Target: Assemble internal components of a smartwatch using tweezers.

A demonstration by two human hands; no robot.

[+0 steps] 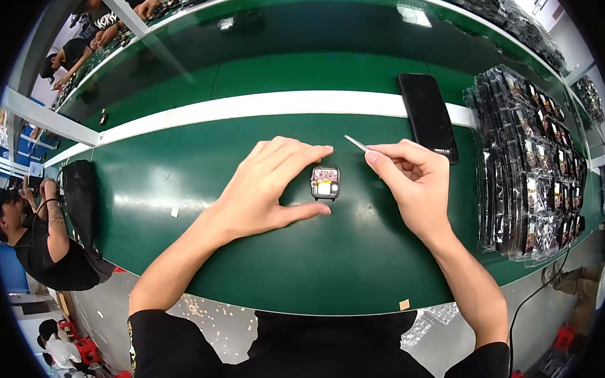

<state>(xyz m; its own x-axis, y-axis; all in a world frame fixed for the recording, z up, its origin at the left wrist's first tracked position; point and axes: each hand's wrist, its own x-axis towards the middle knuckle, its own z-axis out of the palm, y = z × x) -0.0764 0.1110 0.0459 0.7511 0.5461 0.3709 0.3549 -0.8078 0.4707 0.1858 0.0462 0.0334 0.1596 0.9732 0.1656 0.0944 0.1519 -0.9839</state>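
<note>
On the green tabletop [265, 272] lies an opened smartwatch case [325, 182], black-rimmed, with a reddish board and a white and yellow part showing inside. My left hand [268, 184] rests around its left side, thumb and forefinger spread apart with a gap to the case; nothing is in it. Up and to the right of the case, my right hand [413, 177] pinches a pair of thin metal tweezers [356, 143]. Their tip points up and left, clear of the watch case. The fingers cover the tweezers' rear part.
A black phone [426, 112] leans over the white rail behind my right hand. Stacked clear plastic trays [527, 165] with watch parts fill the right side. A black bag [80, 205] lies at the left edge beside a seated person [37, 227]. Small paper scraps dot the table.
</note>
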